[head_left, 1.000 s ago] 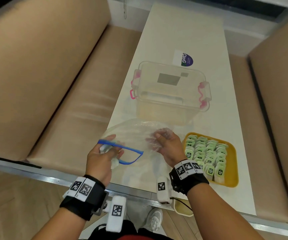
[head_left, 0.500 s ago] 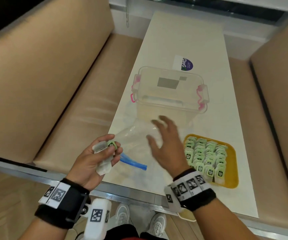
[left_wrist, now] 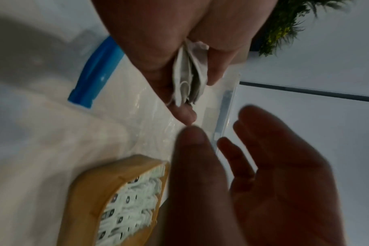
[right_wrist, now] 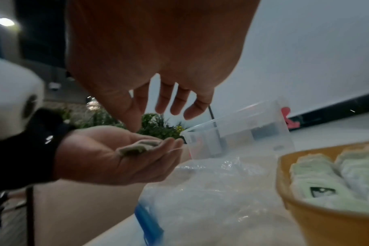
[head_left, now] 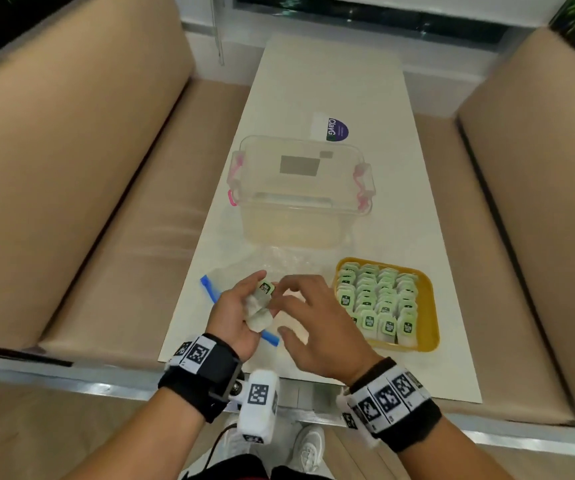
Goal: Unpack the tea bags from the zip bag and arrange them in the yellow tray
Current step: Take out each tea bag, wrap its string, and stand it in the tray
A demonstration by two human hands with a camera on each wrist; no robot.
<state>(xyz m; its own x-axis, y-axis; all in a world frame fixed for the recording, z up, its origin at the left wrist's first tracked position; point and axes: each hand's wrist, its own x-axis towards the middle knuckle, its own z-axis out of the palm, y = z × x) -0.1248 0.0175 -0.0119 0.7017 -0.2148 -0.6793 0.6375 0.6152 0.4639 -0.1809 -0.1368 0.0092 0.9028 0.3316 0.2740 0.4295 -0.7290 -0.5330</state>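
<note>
My left hand (head_left: 234,313) hovers palm up over the table's near edge and holds a few white tea bags (head_left: 260,308) with green tags, fingers curled round them (left_wrist: 189,78). Close to its right is my right hand (head_left: 313,317), fingers spread and holding nothing, its thumb tip near the left fingertips (left_wrist: 192,138). The clear zip bag (head_left: 279,261) with a blue zip strip (head_left: 210,289) lies flat on the table under both hands. To the right, the yellow tray (head_left: 429,306) holds rows of several tea bags (head_left: 379,299).
A clear lidded box (head_left: 300,192) with pink latches stands just behind the zip bag and tray. The white table (head_left: 331,81) is narrow, with tan benches (head_left: 71,168) on both sides. A sticker (head_left: 334,128) lies behind the box.
My left hand let go of the zip bag's mouth and kept the tea bags. The bag dropped flat. My right hand came away from the bag and moved to the left hand.
</note>
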